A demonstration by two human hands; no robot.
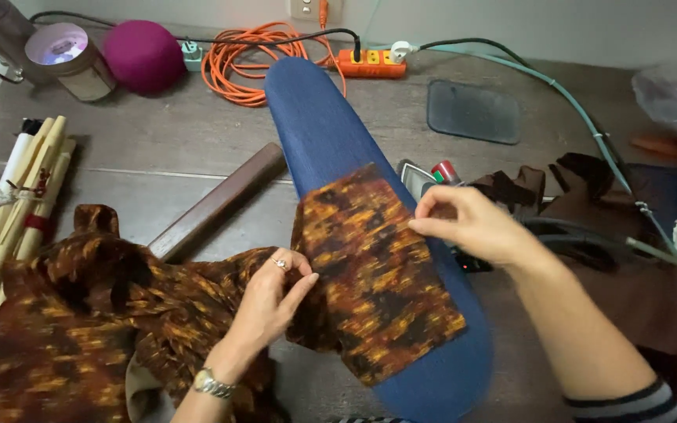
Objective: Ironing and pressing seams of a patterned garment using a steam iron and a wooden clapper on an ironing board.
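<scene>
Lying at 9 o'clock, a bundle of pale bamboo sticks tied with red cord point(17, 205) sits on the grey wooden table point(158, 133). At 11 o'clock: a round metal lamp head point(63, 48), a magenta dome-shaped felt cushion point(143, 53). A dark brown wooden bar point(217, 202) lies diagonal, its lower end touching the fabric heap.

The brown-and-orange patterned fabric point(378, 266) bunches at 7 o'clock and drapes one flat panel over the narrow blue-covered sleeve ironing board point(323, 125), which runs from 12 to 5 o'clock. The left hand point(272, 301), ring on one finger and silver wristwatch point(211, 384) on the wrist, has fingers pressed together, pinching the panel's left edge just beside the board. The right hand point(472, 227), at 3 o'clock, pinches the panel's right edge between thumb and fingertips; a striped sleeve cuff point(628, 403) shows at 5 o'clock.

At 12 o'clock: a coiled orange extension cable point(248, 59) and an orange power strip point(370, 63). At 1 o'clock lies a dark grey rectangular pad point(473, 111). An iron point(425, 178) is partly hidden behind the right hand, details unclear. A teal hose point(573, 110) runs toward 3 o'clock over dark brown cloth point(589, 211).
</scene>
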